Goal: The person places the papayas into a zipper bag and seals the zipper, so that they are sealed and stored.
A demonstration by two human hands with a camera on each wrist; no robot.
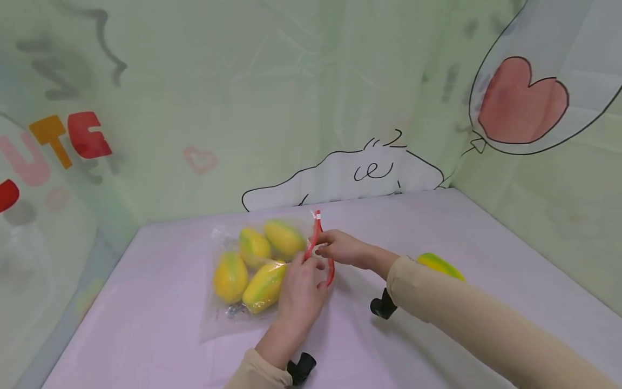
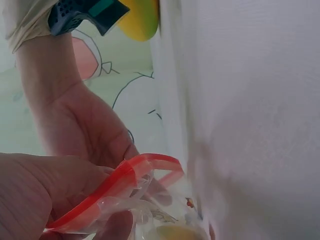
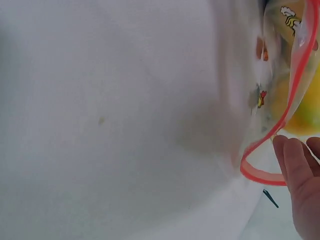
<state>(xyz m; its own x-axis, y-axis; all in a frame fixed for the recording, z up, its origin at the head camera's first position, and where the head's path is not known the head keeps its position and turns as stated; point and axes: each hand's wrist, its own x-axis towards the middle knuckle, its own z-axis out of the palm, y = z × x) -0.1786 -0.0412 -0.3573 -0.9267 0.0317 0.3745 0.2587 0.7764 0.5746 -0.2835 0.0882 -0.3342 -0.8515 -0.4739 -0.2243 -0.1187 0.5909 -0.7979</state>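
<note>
A clear plastic zip bag (image 1: 209, 321) with a red-edged mouth (image 1: 331, 273) lies on its side. Inside are several yellow-and-green fruits (image 1: 230, 277), mango-like in shape. My left hand (image 1: 302, 286) grips the near side of the mouth; in the left wrist view its thumb (image 2: 75, 175) lies along the red strip, with a fingertip behind the plastic. Reaching over from the right, my right hand (image 1: 342, 247) pinches the far part of the red strip. The right wrist view shows its fingertips (image 3: 295, 155) at the strip, and the mouth gapes open there.
Another yellow-green fruit (image 1: 439, 265) lies on the table to the right, partly behind my right sleeve (image 1: 466, 302). The pale table (image 1: 146, 302) ends at a printed fabric wall (image 1: 291, 108) at the back, and fabric also rises on both sides.
</note>
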